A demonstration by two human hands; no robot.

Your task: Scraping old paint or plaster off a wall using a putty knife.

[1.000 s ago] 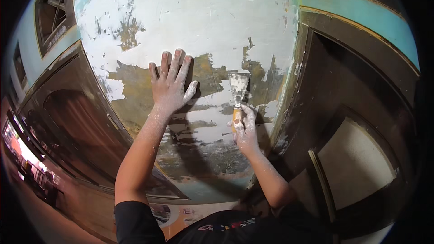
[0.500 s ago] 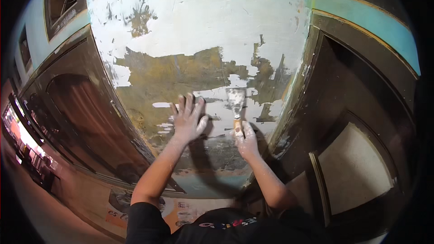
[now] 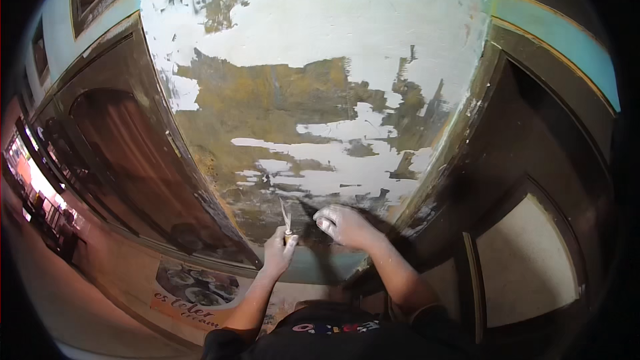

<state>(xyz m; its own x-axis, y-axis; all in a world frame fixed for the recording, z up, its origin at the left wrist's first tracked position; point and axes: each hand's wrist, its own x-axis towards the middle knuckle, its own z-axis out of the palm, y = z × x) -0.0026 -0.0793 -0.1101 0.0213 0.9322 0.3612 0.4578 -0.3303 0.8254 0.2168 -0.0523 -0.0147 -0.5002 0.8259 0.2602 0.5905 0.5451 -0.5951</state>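
Upright in my left hand (image 3: 279,253) is a putty knife (image 3: 287,221), its blade turned nearly edge-on and spattered with pale filler. The fingers are closed round its handle, low in front of the wall. My right hand (image 3: 347,227) is just to the right of the blade, with its fingers loosely bent and no tool visible in it; its palm side is hidden. Both hands are dusted white. Behind them the wall (image 3: 293,27) has white filler over its upper part, and a rough brownish patch (image 3: 267,93) with smeared white streaks lower down.
Dark wooden doors flank the wall: one with a curtained panel (image 3: 117,140) on the left, another with a pale panel (image 3: 527,260) on the right. A printed banner (image 3: 193,293) lies low on the left. A teal strip (image 3: 320,265) runs along the wall's lower part.
The putty knife has passed from my right hand to my left. Both hands have come down the wall; the left is no longer spread flat against it, and the right is empty of the tool.
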